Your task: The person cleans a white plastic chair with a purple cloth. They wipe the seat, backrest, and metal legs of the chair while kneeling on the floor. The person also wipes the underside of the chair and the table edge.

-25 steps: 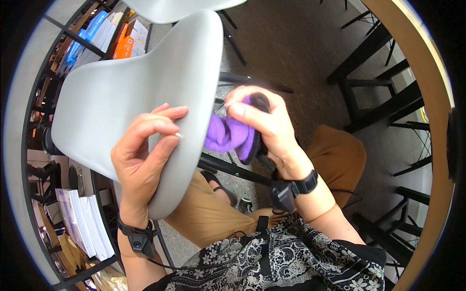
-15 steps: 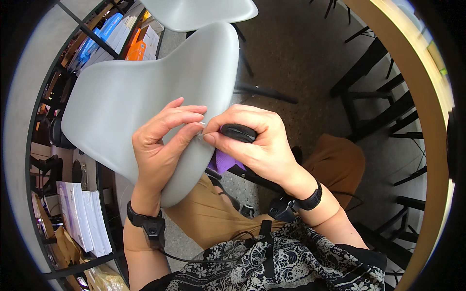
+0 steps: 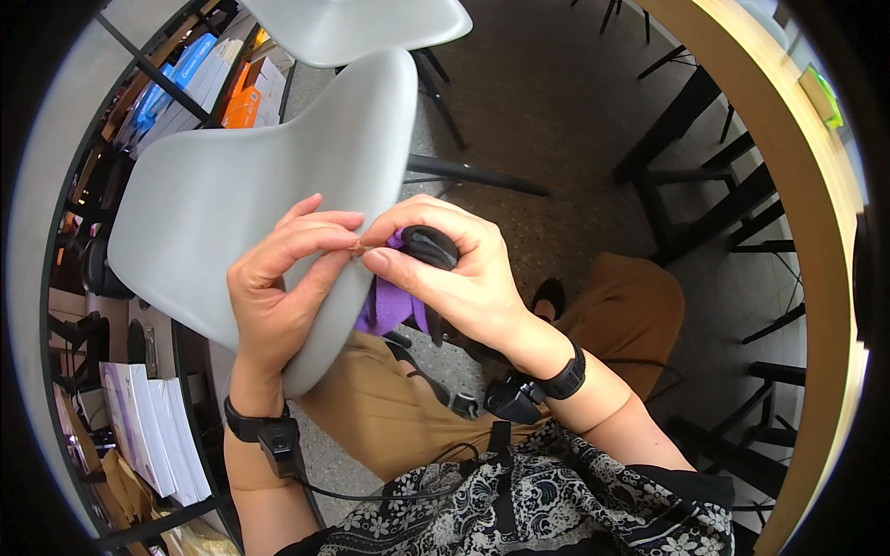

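My left hand [image 3: 281, 269] has its thumb and index finger pinched together, the other fingers lifted. Something tiny and pale lies between its fingertips and those of my right hand, too small to name. My right hand [image 3: 468, 273] is closed round a purple and black fabric item [image 3: 395, 304]. A rounded black part bulges out between thumb and fingers, and a purple flap hangs below the hand; the rest is hidden in the palm. Both hands meet over the edge of a light grey shell chair [image 3: 246, 190].
A second grey chair [image 3: 371, 23] stands beyond. At left is a black-framed shelf with books [image 3: 153, 426] and boxes, including an orange box [image 3: 243, 107]. A wooden tabletop [image 3: 774, 111] curves along the right, with black stool legs [image 3: 667, 130] below. Cables run from both wrist bands.
Both hands sit slightly further left in the picture, as does the chair. My left index finger has come down closer to its thumb. More of the purple fabric shows below my right hand.
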The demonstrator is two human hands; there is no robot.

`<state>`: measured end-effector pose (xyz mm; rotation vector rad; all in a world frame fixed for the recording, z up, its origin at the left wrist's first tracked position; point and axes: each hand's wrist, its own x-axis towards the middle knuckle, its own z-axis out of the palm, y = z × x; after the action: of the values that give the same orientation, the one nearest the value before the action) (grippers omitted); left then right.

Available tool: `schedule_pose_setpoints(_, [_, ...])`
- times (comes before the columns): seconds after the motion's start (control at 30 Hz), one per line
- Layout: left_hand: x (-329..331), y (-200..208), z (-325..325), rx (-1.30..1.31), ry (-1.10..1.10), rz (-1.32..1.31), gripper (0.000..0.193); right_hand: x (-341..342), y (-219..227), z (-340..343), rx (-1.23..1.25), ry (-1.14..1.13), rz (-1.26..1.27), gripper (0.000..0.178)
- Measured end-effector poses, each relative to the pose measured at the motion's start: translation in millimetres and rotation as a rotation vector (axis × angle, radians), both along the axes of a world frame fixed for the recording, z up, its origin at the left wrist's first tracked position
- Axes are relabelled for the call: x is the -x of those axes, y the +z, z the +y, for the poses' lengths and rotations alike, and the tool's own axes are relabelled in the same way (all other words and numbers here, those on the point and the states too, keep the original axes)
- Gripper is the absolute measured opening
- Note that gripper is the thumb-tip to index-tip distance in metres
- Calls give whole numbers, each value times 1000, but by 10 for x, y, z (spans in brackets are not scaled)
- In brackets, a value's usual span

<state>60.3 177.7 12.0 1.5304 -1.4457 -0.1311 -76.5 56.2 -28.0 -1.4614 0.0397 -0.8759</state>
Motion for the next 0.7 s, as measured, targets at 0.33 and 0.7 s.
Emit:
schedule_pose_setpoints(0.33, [-98, 89, 9, -5, 57, 20, 7, 330, -1447, -777, -1281, 137, 212, 45])
schedule_pose_setpoints(0.7, [-87, 28, 45, -1, 72, 12, 8, -610, -1005, -994, -358, -313, 398, 29])
